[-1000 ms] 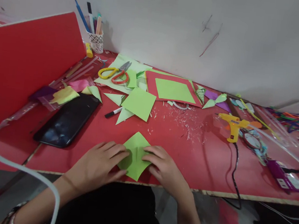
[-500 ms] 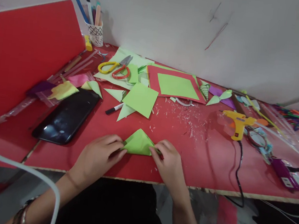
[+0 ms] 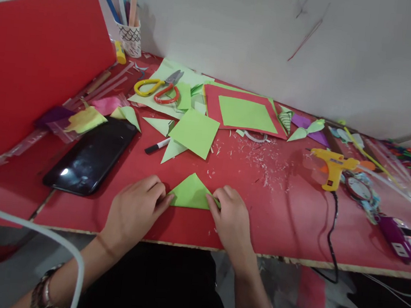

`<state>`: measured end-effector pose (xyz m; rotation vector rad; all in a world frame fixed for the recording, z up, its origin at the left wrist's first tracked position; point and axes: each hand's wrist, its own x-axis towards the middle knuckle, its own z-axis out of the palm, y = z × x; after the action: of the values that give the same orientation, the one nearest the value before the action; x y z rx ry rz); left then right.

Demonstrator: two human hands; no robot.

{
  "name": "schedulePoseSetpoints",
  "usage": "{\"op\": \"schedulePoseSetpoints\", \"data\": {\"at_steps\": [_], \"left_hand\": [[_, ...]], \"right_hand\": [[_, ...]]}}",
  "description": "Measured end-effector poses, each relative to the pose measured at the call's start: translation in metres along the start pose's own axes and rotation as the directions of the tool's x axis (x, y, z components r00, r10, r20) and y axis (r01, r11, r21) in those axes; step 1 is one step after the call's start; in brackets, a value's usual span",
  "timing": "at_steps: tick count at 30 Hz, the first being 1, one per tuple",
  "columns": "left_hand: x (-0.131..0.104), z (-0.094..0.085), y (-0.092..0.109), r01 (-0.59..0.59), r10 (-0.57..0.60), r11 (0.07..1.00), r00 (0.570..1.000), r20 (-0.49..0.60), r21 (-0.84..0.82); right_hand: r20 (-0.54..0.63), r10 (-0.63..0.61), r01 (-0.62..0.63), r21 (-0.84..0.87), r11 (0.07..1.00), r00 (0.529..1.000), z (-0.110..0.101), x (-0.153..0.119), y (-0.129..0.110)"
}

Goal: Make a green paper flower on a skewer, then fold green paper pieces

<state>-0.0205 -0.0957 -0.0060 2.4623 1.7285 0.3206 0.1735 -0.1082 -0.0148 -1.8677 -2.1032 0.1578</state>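
A light green paper point(image 3: 191, 194), folded into a triangle, lies near the front of the red table with its point facing away from me. My left hand point(image 3: 137, 205) is closed, its thumb and fingers pinching the triangle's left corner. At the right corner my right hand point(image 3: 231, 218) pinches the paper between thumb and curled fingers. Both corner tips are partly hidden by my fingers. Beyond the triangle lie a square green paper point(image 3: 195, 133) and a black-capped marker point(image 3: 157, 146).
A black phone point(image 3: 91, 156) lies to the left. Scissors point(image 3: 160, 90) rest on paper sheets at the back. To the right are a yellow glue gun point(image 3: 332, 167) with its cord and a purple power strip point(image 3: 397, 238). A white cable point(image 3: 53, 237) crosses the lower left.
The triangle's folded edges now lie flatter and straighter, with a corner held in each hand. My view has shifted slightly, so the table things appear a little higher.
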Motion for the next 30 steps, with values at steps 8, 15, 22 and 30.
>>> {"op": "schedulePoseSetpoints", "data": {"at_steps": [8,15,22,30], "left_hand": [[0.001,-0.005,-0.004,-0.055,0.056,0.998,0.998,-0.028,0.015],[-0.007,0.006,0.022,-0.52,0.521,0.853,0.853,0.038,-0.044],[-0.011,0.013,0.024,-0.524,0.534,0.845,0.838,0.114,-0.109],[-0.01,0.011,0.026,-0.479,0.5,0.863,0.854,0.141,-0.16]], "right_hand": [[-0.002,0.024,-0.024,-0.081,0.996,1.0,0.0,0.001,-0.001],[-0.035,-0.022,0.017,-0.159,0.987,0.999,0.001,0.001,-0.003],[0.001,0.008,-0.008,-0.182,0.983,1.0,0.001,0.001,-0.005],[0.019,0.028,-0.024,-0.17,0.985,0.999,0.001,0.003,-0.004]]}}
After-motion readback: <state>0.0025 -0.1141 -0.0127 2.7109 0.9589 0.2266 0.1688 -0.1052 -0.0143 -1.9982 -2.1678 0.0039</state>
